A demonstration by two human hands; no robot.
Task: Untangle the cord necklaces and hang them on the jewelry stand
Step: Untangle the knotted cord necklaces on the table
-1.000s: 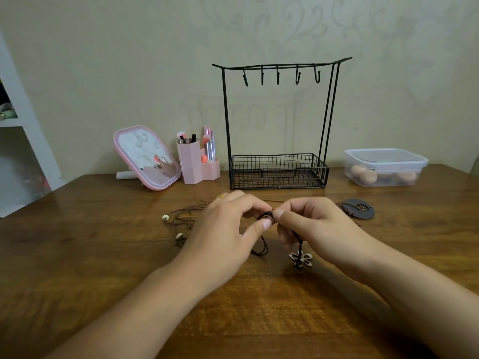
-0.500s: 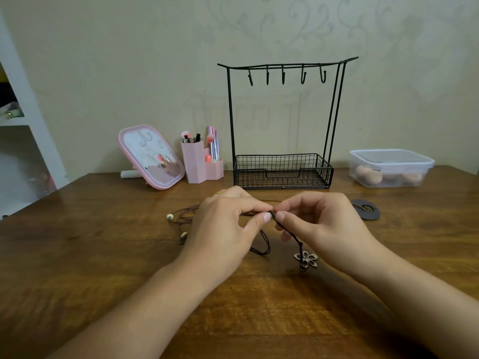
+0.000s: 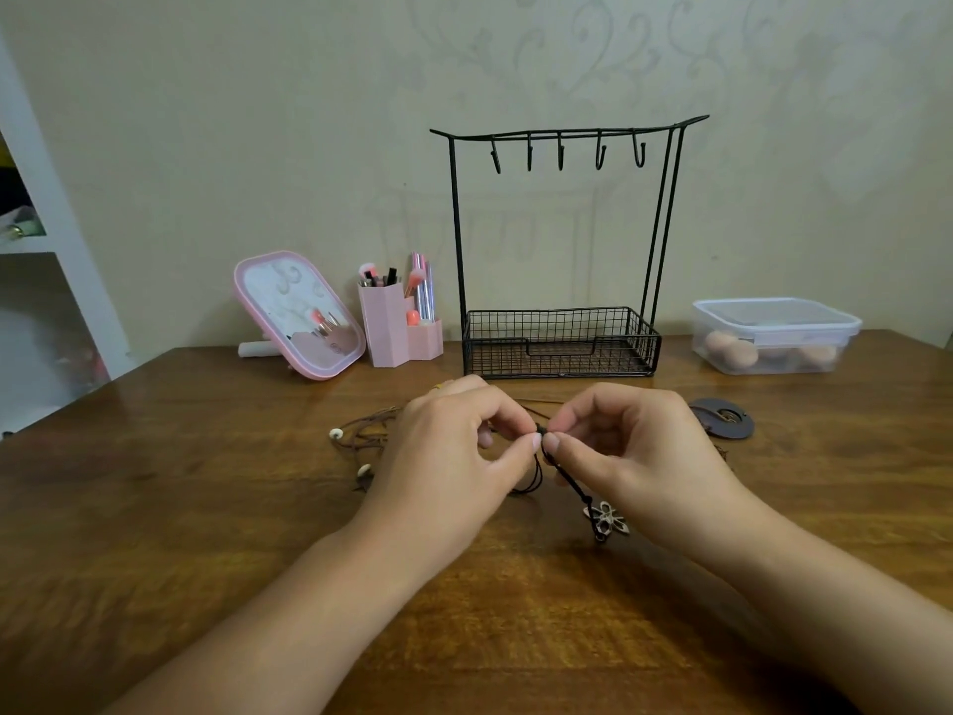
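Above the brown wooden table [image 3: 154, 508], the left hand [image 3: 454, 456] and the right hand [image 3: 634, 451] meet thumb to thumb, each pinching the same knot of a thin black cord necklace [image 3: 564, 474]. Its pale flower-shaped pendant [image 3: 607, 518] dangles near the right hand. A tangle of brown cords with white beads [image 3: 361, 441] lies left of the hands. The black wire jewelry stand [image 3: 562, 240] rises beyond, its five hooks bare.

Cords [image 3: 368, 430] partly behind left hand [image 3: 454, 456]
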